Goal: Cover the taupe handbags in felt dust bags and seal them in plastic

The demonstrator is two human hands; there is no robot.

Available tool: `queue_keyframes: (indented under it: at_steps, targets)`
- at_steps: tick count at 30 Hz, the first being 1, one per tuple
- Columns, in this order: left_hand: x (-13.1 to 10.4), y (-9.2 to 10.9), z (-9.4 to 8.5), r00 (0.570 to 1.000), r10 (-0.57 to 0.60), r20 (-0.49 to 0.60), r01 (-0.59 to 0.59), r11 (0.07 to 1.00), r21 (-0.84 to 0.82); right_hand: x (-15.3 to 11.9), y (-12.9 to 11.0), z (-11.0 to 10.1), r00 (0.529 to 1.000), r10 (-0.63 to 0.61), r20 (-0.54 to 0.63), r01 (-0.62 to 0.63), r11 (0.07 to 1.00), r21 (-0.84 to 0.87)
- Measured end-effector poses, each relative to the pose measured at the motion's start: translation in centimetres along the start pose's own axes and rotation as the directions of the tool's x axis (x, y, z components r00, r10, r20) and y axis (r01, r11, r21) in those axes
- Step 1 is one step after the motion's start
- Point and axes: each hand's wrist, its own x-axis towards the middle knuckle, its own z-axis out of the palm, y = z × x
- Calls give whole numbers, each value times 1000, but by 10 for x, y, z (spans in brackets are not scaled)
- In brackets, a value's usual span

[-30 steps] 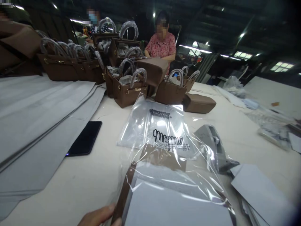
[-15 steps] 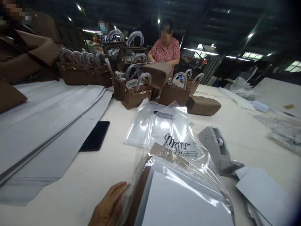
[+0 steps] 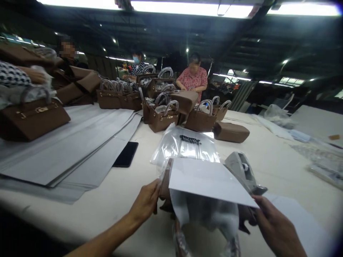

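Observation:
In front of me a brown handbag lies with its plastic-wrapped handles toward me. A stiff white sheet covers its upper side, and thin whitish wrapping hangs below the sheet. My left hand is closed on the bag's left side. At the right side, my right hand grips the bag near the sheet's corner; its fingertips are partly hidden. Clear printed plastic bags lie flat just beyond the handbag. Whether any plastic wraps the handbag's far end, I cannot tell.
A grey tape dispenser stands right of the handbag, white sheets nearer me. A phone and large paper sheets lie left. Several brown handbags stand behind. A person in pink works across the table; others are at left.
My view has tilted up. My right hand has come into view on the handbag. The clear plastic that lay over the white sheet no longer covers it, and the bag's handles now show.

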Motion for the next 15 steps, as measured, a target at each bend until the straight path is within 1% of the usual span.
queue_keyframes:
  at_steps: [2, 4, 7, 11, 13, 15]
  targets:
    - [14, 17, -12, 999, 44, -4, -43, 991, 123, 30, -11, -21, 994, -13, 109, 11, 1000, 23]
    - [28, 36, -24, 999, 49, -17, -45, 981, 190, 53, -26, -39, 976, -50, 213, 35, 997, 71]
    - [41, 69, -44, 997, 55, -58, -40, 972, 232, 79, -48, -65, 955, -73, 286, 30, 988, 153]
    - [43, 122, -68, 991, 101, -91, -70, 954, 291, 104, -74, -104, 928, 35, 370, -111, 976, 186]
    - [39, 148, -78, 988, 121, -97, -85, 945, 315, 114, -85, -122, 917, 54, 395, -136, 974, 183]
    - [33, 172, -86, 986, 134, -101, -94, 939, 330, 119, -96, -138, 917, 34, 397, -119, 974, 192]
